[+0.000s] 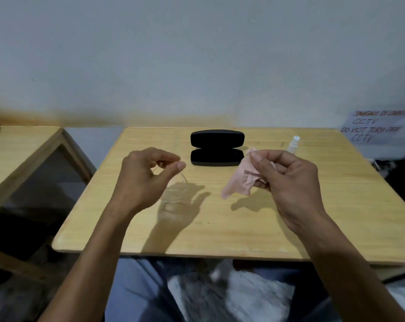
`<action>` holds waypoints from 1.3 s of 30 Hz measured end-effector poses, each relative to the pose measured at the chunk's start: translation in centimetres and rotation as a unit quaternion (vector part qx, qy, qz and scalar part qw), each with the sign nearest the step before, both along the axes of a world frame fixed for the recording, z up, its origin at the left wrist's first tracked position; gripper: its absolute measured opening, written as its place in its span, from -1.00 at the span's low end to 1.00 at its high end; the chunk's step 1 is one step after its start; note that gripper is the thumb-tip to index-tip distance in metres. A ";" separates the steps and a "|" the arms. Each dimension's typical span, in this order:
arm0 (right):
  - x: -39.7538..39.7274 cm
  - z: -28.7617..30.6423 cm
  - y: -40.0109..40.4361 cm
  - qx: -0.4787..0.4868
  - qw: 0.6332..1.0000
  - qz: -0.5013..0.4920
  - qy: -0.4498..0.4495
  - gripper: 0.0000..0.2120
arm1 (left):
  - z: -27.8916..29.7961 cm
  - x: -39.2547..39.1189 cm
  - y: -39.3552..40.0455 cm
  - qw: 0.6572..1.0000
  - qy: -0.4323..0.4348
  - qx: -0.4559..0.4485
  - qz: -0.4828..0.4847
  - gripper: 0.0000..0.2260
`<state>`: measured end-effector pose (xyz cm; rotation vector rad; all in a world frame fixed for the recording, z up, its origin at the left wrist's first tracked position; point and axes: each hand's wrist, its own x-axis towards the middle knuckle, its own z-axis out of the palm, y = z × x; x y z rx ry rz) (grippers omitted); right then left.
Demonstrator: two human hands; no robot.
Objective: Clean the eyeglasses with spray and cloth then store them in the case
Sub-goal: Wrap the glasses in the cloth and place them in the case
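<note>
Both forearms reach in from the near edge over a light wooden table (220, 228), each raised above the top and casting a shadow on it. The left hand (145, 175) is turned with its back toward the camera, wrist bent slightly, thumb and forefinger pinched together; its grip is closed on the thin clear eyeglasses (176, 194), which hang below and to the right of the hand, just above the table. The frame is transparent and faint, so the exact point of contact is hard to make out. The right hand (287, 180) is held a little higher, palm turned toward the left, fingers curled and thumb pressed in; its grip is closed on a pink cloth (241, 177) that droops from the fingers toward the near left. Between the two hands and farther back lies a black case (217, 147), lying open flat on the table. To the far right of it, partly hidden behind the right hand, stands a white spray bottle (292, 145). A handwritten paper sign (373, 129) hangs on the wall at far right.
</note>
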<state>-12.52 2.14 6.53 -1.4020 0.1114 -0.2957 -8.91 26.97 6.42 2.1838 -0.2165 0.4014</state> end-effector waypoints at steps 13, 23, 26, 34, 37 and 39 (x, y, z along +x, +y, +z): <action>0.0 -1.7 -0.6 -0.045 0.997 0.021 0.065 -0.78 | -2.7 -1.5 -10.8 0.996 -0.031 -0.079 -0.027 -0.88; 0.3 -1.8 -0.7 -0.036 0.991 0.088 0.092 -0.67 | -2.7 -1.3 -10.5 0.994 -0.034 -0.097 -0.032 -0.85; 0.5 -1.7 -1.0 -0.031 0.988 0.109 0.109 -0.65 | -2.4 -1.2 -10.1 0.995 -0.029 -0.085 -0.044 -0.91; 0.4 -1.6 -2.1 -0.130 0.975 0.173 0.058 -0.84 | -1.1 -0.6 -8.0 0.983 0.056 -0.171 -0.042 -0.89; 0.6 -1.6 -2.0 -0.153 0.978 0.134 0.040 -0.85 | -0.8 -0.5 -7.5 0.975 0.086 -0.201 -0.050 -0.84; 0.8 -1.5 -2.1 -0.170 0.976 0.134 0.028 -0.79 | -0.5 -0.5 -7.4 0.968 0.101 -0.221 -0.054 -0.83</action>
